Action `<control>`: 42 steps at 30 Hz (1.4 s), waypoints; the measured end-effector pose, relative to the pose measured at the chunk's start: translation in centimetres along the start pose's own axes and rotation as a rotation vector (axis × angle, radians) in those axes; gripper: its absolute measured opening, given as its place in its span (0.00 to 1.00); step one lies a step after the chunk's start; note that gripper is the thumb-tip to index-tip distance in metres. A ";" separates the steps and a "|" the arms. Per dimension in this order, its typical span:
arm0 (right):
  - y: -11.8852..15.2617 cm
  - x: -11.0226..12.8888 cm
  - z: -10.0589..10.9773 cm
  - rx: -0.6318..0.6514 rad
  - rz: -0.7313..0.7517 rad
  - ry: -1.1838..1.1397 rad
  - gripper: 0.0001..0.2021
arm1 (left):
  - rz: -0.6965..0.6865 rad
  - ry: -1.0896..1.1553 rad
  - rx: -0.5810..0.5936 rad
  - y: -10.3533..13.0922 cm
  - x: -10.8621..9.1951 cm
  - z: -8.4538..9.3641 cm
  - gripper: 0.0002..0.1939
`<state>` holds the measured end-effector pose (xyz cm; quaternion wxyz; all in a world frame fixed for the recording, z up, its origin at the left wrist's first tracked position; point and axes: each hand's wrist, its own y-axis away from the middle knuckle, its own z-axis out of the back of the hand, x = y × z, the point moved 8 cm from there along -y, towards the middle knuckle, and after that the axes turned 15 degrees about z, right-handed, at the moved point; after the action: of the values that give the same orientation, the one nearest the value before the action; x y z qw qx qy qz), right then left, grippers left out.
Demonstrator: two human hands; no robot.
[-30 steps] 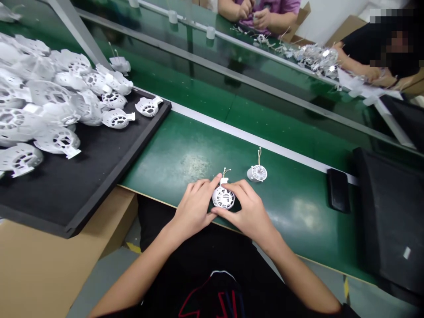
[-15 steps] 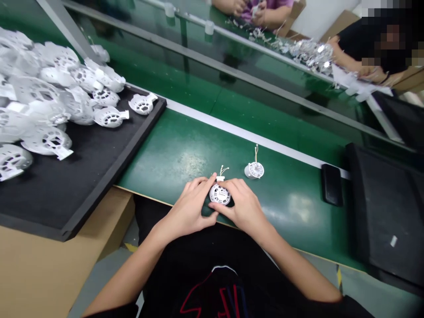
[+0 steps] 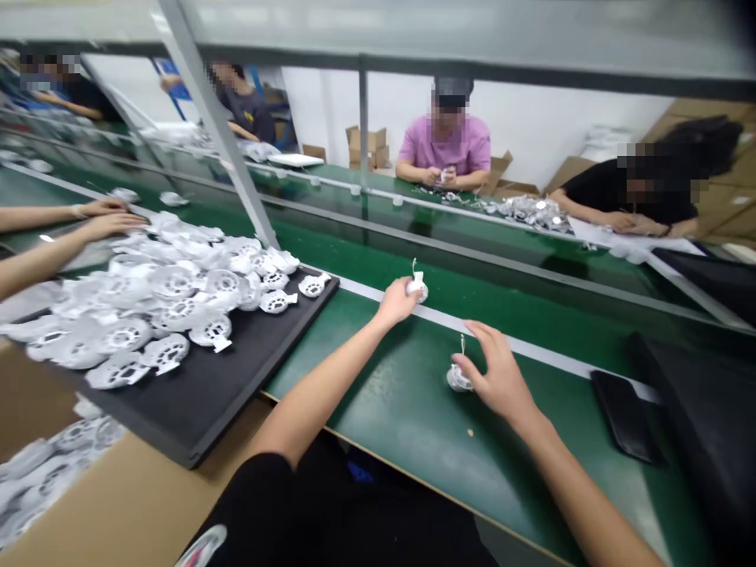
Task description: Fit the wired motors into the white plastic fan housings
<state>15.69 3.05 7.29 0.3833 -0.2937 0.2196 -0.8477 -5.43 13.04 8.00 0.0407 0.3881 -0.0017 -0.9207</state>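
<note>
My left hand (image 3: 397, 303) reaches out over the white strip of the green bench, its fingers closed on a white plastic housing (image 3: 418, 290) with a tab and thin wires sticking up. Nearer to me, a round white part (image 3: 457, 378) with upright wires stands on the bench. Beside it my right hand (image 3: 499, 370) is spread, thumb and fingers apart, with the thumb close to the part's top; whether they touch I cannot tell.
On the left, a black tray (image 3: 260, 346) bears a heap of white housings (image 3: 171, 283). A black phone (image 3: 624, 417) lies at the right beside a dark bin (image 3: 697, 409). Another person's hands (image 3: 109, 216) are behind the heap. Across the bench sits a person in purple (image 3: 449, 146).
My left hand has carried the white housing forward and away from my body. The right hand has let go of it and moved over to the other round part. The view has tilted up.
</note>
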 end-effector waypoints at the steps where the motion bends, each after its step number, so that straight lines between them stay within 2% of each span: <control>1: 0.8 -2.1 0.4 -0.052 -0.030 0.014 0.26 | 0.001 -0.050 -0.058 -1.8 -0.6 0.6 0.19; 4: 3.9 -8.6 0.0 -0.107 -0.297 -0.037 0.24 | -0.051 -0.226 -0.150 -4.4 -2.1 1.1 0.18; 6: 5.3 -10.6 -0.4 -0.125 -0.405 -0.073 0.24 | -0.102 -0.335 -0.157 -4.3 -2.2 1.0 0.18; 7: 5.7 -10.9 -0.5 -0.131 -0.424 -0.088 0.24 | -0.115 -0.385 -0.166 -3.9 -1.8 1.3 0.19; 9: 5.6 -10.2 -0.6 -0.137 -0.402 -0.106 0.23 | -0.089 -0.472 -0.215 -2.7 0.3 3.1 0.21; 13: 3.5 -6.6 0.0 -0.156 -0.189 -0.032 0.19 | 0.126 -0.593 -0.357 0.1 7.5 11.3 0.22; 15: 2.5 -4.8 0.5 -0.180 -0.067 0.027 0.17 | 0.191 -0.605 -0.350 1.1 10.6 14.4 0.22; 16: 2.1 -3.9 0.8 -0.199 -0.018 0.053 0.17 | 0.208 -0.595 -0.343 1.4 11.6 15.3 0.22; 18: 1.7 -2.4 1.6 -0.251 0.050 0.082 0.16 | 0.219 -0.562 -0.346 1.9 12.4 15.3 0.22; 20: 1.4 -0.8 2.3 -0.271 0.082 0.046 0.17 | 0.179 -0.431 -0.368 3.2 11.1 13.1 0.23; 22: 0.9 0.8 2.3 -0.205 0.083 -0.049 0.22 | 0.073 -0.062 -0.292 5.5 8.0 8.8 0.24; 23: 0.7 1.6 2.2 -0.146 0.079 -0.094 0.26 | 0.004 0.220 -0.188 7.0 6.1 6.1 0.25; 24: 0.4 2.6 2.1 -0.086 0.076 -0.120 0.30 | -0.040 0.502 -0.021 8.6 4.1 3.1 0.28; 26: 0.1 4.2 2.5 -0.022 0.074 -0.110 0.37 | -0.029 0.915 0.315 11.7 0.5 -2.4 0.32; 28: -0.1 5.0 3.4 -0.019 0.049 -0.064 0.35 | 0.034 1.153 0.513 13.8 -1.8 -6.0 0.33; 29: -0.1 5.0 3.9 -0.015 0.019 -0.045 0.32 | 0.064 1.209 0.556 14.3 -2.2 -6.9 0.33; 32: 0.4 3.7 4.0 0.065 -0.112 -0.046 0.28 | 0.074 1.120 0.577 13.7 -1.9 -7.9 0.32; 33: 0.6 3.1 3.7 0.093 -0.154 -0.059 0.28 | 0.035 1.001 0.547 13.2 -1.5 -7.8 0.32; 35: 1.3 1.9 2.9 0.108 -0.218 -0.083 0.29 | -0.084 0.654 0.416 12.3 -1.0 -7.4 0.33; 38: 2.1 0.7 1.4 0.094 -0.249 -0.086 0.28 | -0.224 0.143 0.215 11.4 -0.7 -8.2 0.45; 40: 2.6 0.2 0.4 0.108 -0.245 -0.079 0.25 | -0.257 -0.020 0.195 11.1 -0.6 -9.6 0.50; 42: 3.0 -0.1 -0.2 0.131 -0.242 -0.069 0.23 | -0.274 -0.062 0.204 10.9 -0.5 -10.7 0.51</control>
<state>17.15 1.32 5.30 0.3040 -0.3213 0.1136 -0.8896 3.35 2.53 1.21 -0.1250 0.3581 -0.0433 -0.9243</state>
